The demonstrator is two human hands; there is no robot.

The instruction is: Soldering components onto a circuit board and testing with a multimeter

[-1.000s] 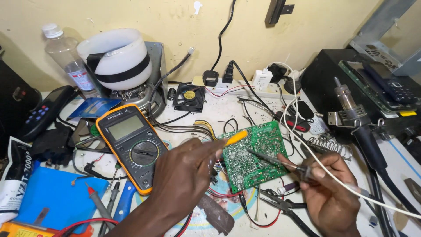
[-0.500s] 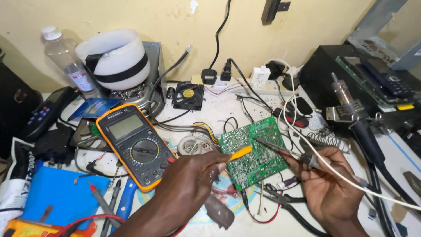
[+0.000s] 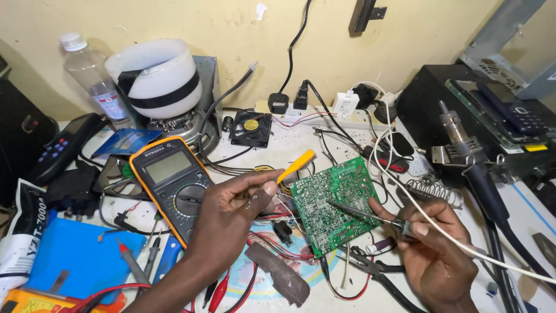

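1. My left hand (image 3: 231,211) pinches a yellow-handled tool (image 3: 295,166) beside the green circuit board (image 3: 336,203).
2. My right hand (image 3: 434,252) is closed around the soldering iron (image 3: 365,214), its tip on the board.
3. The board, propped tilted on the cluttered surface (image 3: 301,142), looks light, stiff and fragile; I'd take it by its edges.

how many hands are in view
2, both the person's own. The left hand holds a yellow tool over the multimeter; the right hand presses a soldering iron tip on the green circuit board.
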